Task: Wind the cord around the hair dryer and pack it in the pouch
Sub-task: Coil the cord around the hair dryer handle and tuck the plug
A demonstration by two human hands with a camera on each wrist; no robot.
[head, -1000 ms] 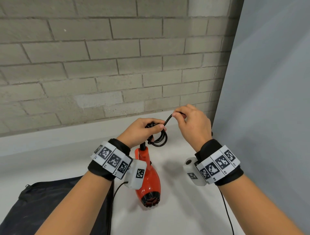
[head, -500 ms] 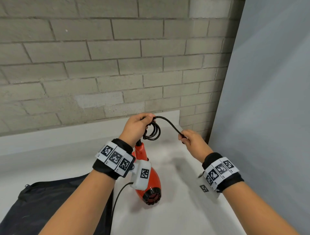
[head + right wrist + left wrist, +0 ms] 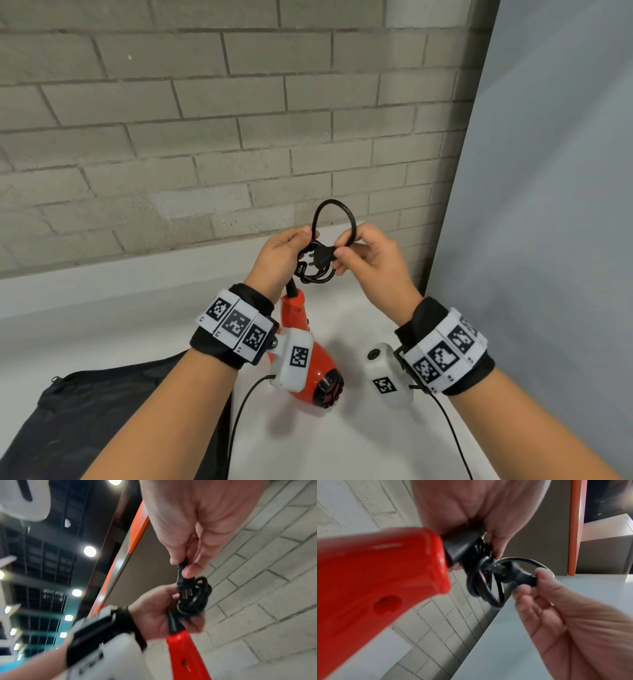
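Note:
The red hair dryer (image 3: 313, 371) hangs nozzle-down over the white table, its handle (image 3: 385, 574) (image 3: 187, 654) pointing up. My left hand (image 3: 281, 260) grips the black cord coils (image 3: 317, 274) (image 3: 479, 586) (image 3: 193, 601) bunched at the handle's top. My right hand (image 3: 363, 253) pinches the black plug (image 3: 322, 258) (image 3: 520, 576) (image 3: 184, 582) between thumb and fingers, prongs pointing into the coils. One cord loop (image 3: 334, 219) arcs above both hands. The dark pouch (image 3: 113, 421) lies flat at the lower left.
A grey brick wall (image 3: 205, 120) stands behind the table (image 3: 342, 445). A grey panel (image 3: 548, 205) closes off the right side. Thin black sensor wires (image 3: 239, 421) trail from both wrist cameras.
My right hand has come back up from the right to the left hand and now holds the plug at the coils. A new loop stands above the hands.

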